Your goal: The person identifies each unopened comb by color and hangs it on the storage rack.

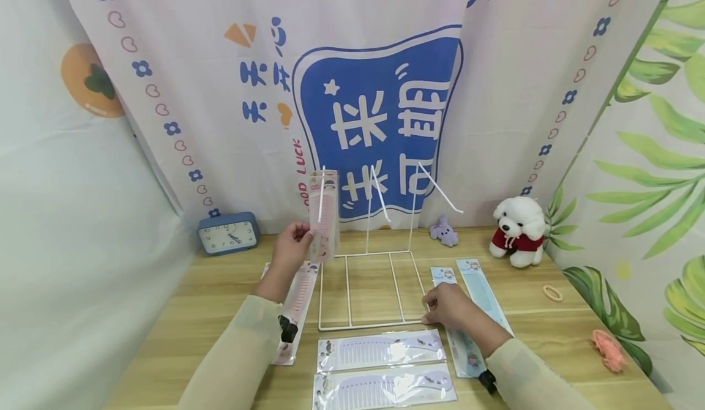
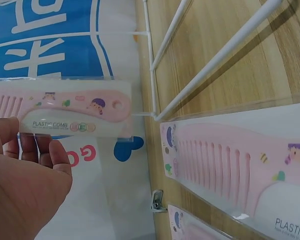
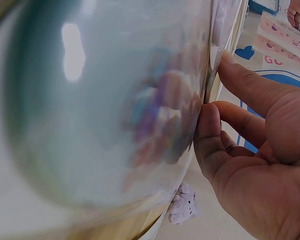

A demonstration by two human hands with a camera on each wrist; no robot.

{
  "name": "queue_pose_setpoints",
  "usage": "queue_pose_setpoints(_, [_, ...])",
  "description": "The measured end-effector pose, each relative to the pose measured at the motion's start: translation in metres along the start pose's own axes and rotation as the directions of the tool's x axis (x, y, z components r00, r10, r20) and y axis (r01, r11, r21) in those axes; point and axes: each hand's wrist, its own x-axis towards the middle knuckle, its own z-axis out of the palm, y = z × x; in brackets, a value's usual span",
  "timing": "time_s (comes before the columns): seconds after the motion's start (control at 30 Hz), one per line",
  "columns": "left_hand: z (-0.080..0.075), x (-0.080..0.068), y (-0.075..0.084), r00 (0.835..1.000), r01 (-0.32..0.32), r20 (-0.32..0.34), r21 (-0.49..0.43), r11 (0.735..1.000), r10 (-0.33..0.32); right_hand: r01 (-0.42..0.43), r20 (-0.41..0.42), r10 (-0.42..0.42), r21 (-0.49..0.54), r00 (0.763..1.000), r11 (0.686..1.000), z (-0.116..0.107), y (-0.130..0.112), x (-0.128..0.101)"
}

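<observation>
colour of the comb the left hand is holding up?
Pink comb with small cartoon figures, in clear packaging; left hand pinches it. Clearest in the left wrist view.

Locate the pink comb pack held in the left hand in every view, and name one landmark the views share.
Head: pink comb pack upright on the rack's left hook, left of centre.
Left wrist: pack at centre left, above the left hand.
Right wrist: only a sliver at top right.
Shared landmark: blue banner.

light: bright, even, soft shadows | head: edges warped | right wrist: blurred, glare on packaging (image 3: 90, 115)
</observation>
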Motion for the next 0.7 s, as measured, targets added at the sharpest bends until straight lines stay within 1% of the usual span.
queue_pose_setpoints(0.2, [-0.001,-0.001,0.0,1.0,0.019,0.01,-0.034,0.999,-0.019,-0.009,-0.002,0.009,0.005,1.0,1.0,0.0,-0.001,-0.002])
queue_pose_setpoints(0.27, [-0.005,-0.003,-0.002,0.999,0.042,0.032,-0.043,0.998,-0.041,-0.012,-0.002,0.012,0.005,1.0,1.0,0.001,-0.001,-0.001])
queue_pose_setpoints(0.3, [-0.008,-0.005,-0.003,0.998,0.043,0.042,-0.034,0.998,-0.042,-0.013,0.004,0.013,0.006,1.0,1.0,0.001,-0.001,-0.001])
queue_pose_setpoints(0.37, [-0.016,-0.008,-0.009,0.998,0.029,0.059,0.018,0.999,-0.03,-0.01,0.01,0.01,0.01,1.0,1.0,0.001,-0.002,0.0])
queue_pose_setpoints(0.43, [-0.028,-0.013,-0.016,0.997,0.0,0.073,0.128,0.992,-0.01,-0.006,0.016,0.006,0.014,1.0,1.0,0.002,-0.001,0.001])
queue_pose_setpoints(0.47, [-0.035,-0.016,-0.02,0.997,-0.015,0.077,0.206,0.978,-0.001,-0.008,0.018,0.008,0.018,1.0,1.0,0.001,-0.002,0.001])
queue_pose_setpoints(0.5, [-0.041,-0.019,-0.025,0.997,-0.025,0.081,0.282,0.959,0.002,-0.01,0.018,0.009,0.019,1.0,1.0,0.001,-0.002,0.001])
queue_pose_setpoints(0.53, [-0.048,-0.023,-0.029,0.996,-0.024,0.085,0.36,0.933,-0.007,-0.012,0.018,0.012,0.017,1.0,1.0,0.001,-0.002,0.001])
queue_pose_setpoints(0.57, [-0.055,-0.027,-0.032,0.995,-0.017,0.093,0.435,0.9,-0.026,-0.016,0.016,0.016,0.017,1.0,1.0,0.0,-0.002,0.001])
queue_pose_setpoints(0.6, [-0.062,-0.031,-0.036,0.993,-0.012,0.104,0.507,0.862,-0.047,-0.021,0.016,0.021,0.015,1.0,1.0,0.0,-0.002,0.001])
queue_pose_setpoints(0.63, [-0.068,-0.036,-0.04,0.99,-0.001,0.116,0.561,0.828,-0.078,-0.027,0.013,0.027,0.014,1.0,1.0,-0.001,-0.001,0.001])
queue_pose_setpoints(0.67, [-0.074,-0.039,-0.045,0.986,0.009,0.127,0.616,0.788,-0.11,-0.029,0.014,0.029,0.011,0.999,1.0,-0.001,-0.002,0.0])
queue_pose_setpoints(0.7, [-0.078,-0.044,-0.049,0.98,0.022,0.134,0.653,0.757,-0.144,-0.032,0.013,0.032,0.009,0.999,0.999,-0.002,-0.001,0.0])
